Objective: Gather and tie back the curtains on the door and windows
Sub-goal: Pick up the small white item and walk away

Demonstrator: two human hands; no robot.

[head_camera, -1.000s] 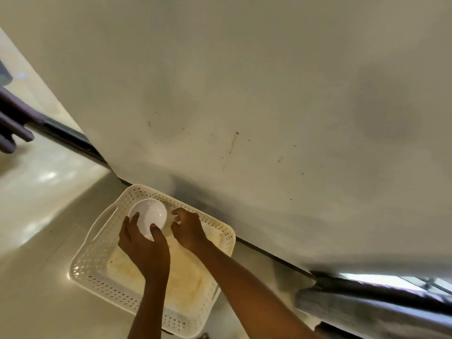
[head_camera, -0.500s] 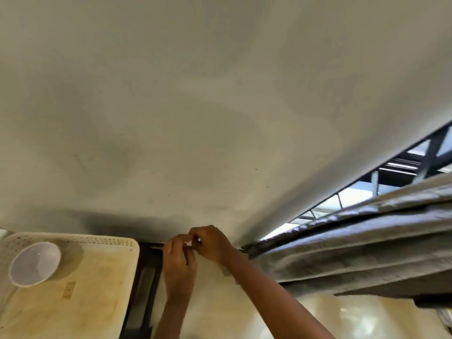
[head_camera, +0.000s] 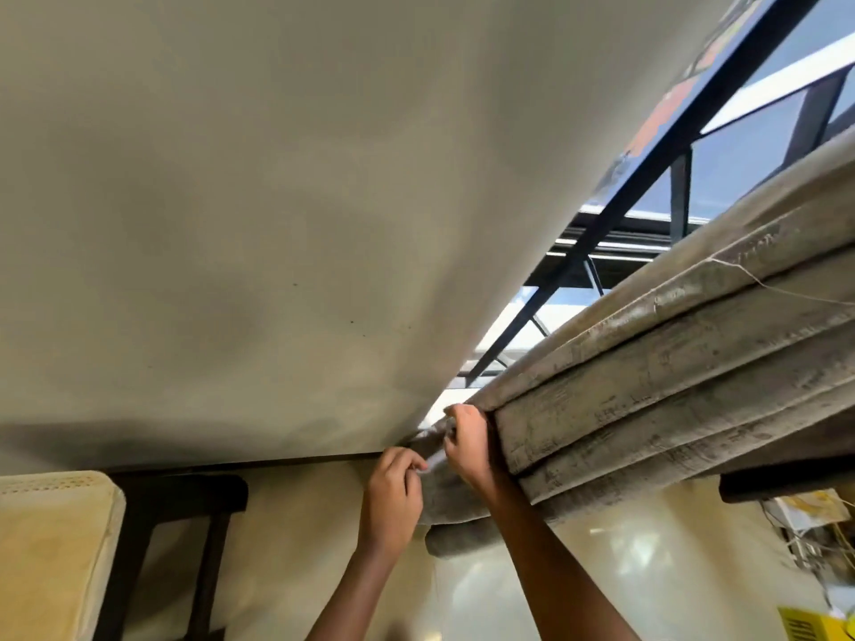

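The view is tilted. A grey, gathered curtain lies in thick folds across the right side, beside a dark-framed window. My right hand grips the curtain's edge at the end of the folds, fingers curled over the fabric. Just left of it, my left hand pinches a small pale strip that runs between the two hands. What the strip is cannot be made out. Both forearms reach in from the bottom.
A plain cream wall fills the left and top. A white perforated basket sits at lower left on a dark stand. Wires and clutter lie at lower right on the glossy floor.
My hands left the white bowl in the basket and came together at the curtain's end. The view swung right, so the basket slid left and the curtain and window filled the right.
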